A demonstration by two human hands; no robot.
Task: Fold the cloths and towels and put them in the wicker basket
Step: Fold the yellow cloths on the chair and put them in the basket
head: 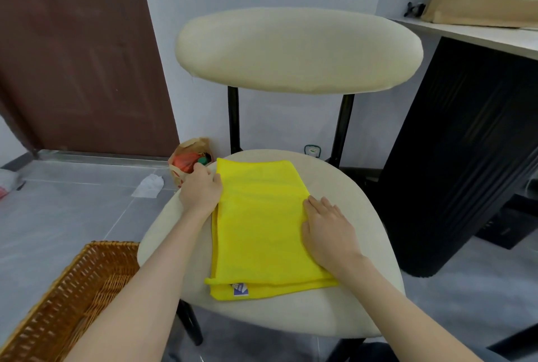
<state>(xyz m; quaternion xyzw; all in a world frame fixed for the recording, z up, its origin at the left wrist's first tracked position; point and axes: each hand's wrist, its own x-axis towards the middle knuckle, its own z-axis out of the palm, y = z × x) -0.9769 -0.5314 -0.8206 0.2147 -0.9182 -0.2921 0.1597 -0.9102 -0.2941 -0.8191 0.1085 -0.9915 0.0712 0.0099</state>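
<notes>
both hands, left (201, 189) and right (326, 230), press flat, holding nothing, on the yellow cloth (262, 224), lengthwise toward the chair back (300, 50).

— How much room was there on the chair seat (334, 312)?

— Little. The folded yellow cloth (262, 224) filled its middle, with the left hand (201, 192) at the cloth's far left edge and the right hand (329, 233) flat on its right side. Bare cushion showed only along the near and right rim.

— And toward the wicker basket (72, 300)?

— It sat low, just left of the seat, its mouth open; only the left forearm crossed above its near corner. The backrest (297, 50) walled off the far side.
</notes>
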